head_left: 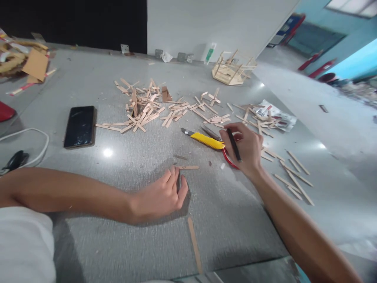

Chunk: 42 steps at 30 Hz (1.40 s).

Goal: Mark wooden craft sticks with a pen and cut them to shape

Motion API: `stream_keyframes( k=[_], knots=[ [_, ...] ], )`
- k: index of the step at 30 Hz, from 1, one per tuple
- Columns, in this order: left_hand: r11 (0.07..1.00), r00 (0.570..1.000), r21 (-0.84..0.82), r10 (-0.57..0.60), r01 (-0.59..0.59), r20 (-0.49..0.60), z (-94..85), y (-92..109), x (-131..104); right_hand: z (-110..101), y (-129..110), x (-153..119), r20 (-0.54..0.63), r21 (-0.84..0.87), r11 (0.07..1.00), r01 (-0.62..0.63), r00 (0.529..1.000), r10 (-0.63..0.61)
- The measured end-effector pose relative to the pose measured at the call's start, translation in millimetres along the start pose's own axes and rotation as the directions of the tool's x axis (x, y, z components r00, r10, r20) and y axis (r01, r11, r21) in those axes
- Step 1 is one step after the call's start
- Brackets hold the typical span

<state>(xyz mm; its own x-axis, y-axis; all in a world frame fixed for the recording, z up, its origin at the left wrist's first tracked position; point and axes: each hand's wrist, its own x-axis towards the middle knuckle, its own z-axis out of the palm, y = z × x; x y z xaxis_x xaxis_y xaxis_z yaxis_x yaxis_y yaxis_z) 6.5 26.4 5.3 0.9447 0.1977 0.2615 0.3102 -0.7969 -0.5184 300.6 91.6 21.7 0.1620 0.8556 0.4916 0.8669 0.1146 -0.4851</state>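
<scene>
My left hand (163, 194) rests on the grey table with its fingertips pressed on the left end of a short wooden craft stick (190, 167), which bears a small dark mark. Its thumb stands apart from the fingers. My right hand (246, 147) has a black pen (234, 145) between thumb and fingers, tilted, over the handle end of red-handled scissors (229, 159). Just left of that hand lies a yellow utility knife (207, 140) with its blade end pointing left, partly over the scissors. Another craft stick (194, 245) lies nearer to me.
Behind my hands spreads a loose pile of craft sticks (144, 108), with more cut sticks (294, 177) at right. A phone (79, 126) and white cable (44, 137) lie left. A stick-built frame (232, 70) stands at the back, near a plastic packet (277, 116).
</scene>
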Motion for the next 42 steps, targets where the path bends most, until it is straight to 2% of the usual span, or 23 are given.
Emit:
stream_keyframes(
  k=[3, 7, 13, 17, 21, 23, 26, 28, 36, 42],
  knots=[
    [1.000, 1.000, -0.001, -0.010, 0.010, -0.020, 3.0, 0.9, -0.7, 4.7, 5.7, 1.0, -0.005, 0.059, 0.998, -0.038, 0.999, 0.038],
    [1.000, 0.999, 0.000, -0.008, 0.008, -0.033, 4.4, 0.7, -0.6, 11.6, -4.5, -8.3, 0.075, 0.214, 0.968, -0.130, 0.990, 0.117],
    [1.000, 0.999, 0.003, -0.007, 0.008, -0.032, 4.4, 0.7, -0.8, 13.3, -19.2, -19.1, 0.110, 0.143, 0.989, 0.037, 0.993, -0.053],
    [1.000, 0.999, 0.000, -0.019, 0.019, -0.041, 8.6, 2.7, -2.7, 18.4, -14.8, -21.9, 0.129, 0.152, 0.984, 0.093, 0.985, -0.113],
    [0.994, 0.994, -0.078, -0.080, 0.073, -0.081, 10.4, 0.4, -4.3, 26.3, -9.8, -23.0, 0.102, 0.138, 0.967, 0.216, 0.968, -0.231],
    [0.977, 0.994, -0.189, -0.107, 0.100, -0.025, 7.8, -5.3, -3.4, 28.6, -9.1, -23.2, 0.081, 0.118, 0.962, 0.247, 0.963, -0.257],
    [0.906, 0.984, -0.390, -0.120, 0.162, 0.130, 2.6, -16.3, 0.2, 29.5, -9.7, -23.1, 0.072, 0.110, 0.953, 0.281, 0.955, -0.289],
    [0.864, 0.971, -0.455, -0.144, 0.216, 0.189, 1.0, -21.4, 2.7, 29.5, -10.2, -22.7, 0.072, 0.122, 0.942, 0.312, 0.944, -0.322],
    [0.806, 0.935, -0.482, -0.248, 0.343, 0.252, 11.6, -21.8, 4.5, 31.6, -10.8, -22.5, 0.086, 0.150, 0.918, 0.366, 0.921, -0.381],
    [0.819, 0.923, -0.428, -0.311, 0.382, 0.228, 26.6, -25.3, 6.3, 34.1, -8.2, -23.0, 0.112, 0.171, 0.911, 0.375, 0.911, -0.397]
  ],
)
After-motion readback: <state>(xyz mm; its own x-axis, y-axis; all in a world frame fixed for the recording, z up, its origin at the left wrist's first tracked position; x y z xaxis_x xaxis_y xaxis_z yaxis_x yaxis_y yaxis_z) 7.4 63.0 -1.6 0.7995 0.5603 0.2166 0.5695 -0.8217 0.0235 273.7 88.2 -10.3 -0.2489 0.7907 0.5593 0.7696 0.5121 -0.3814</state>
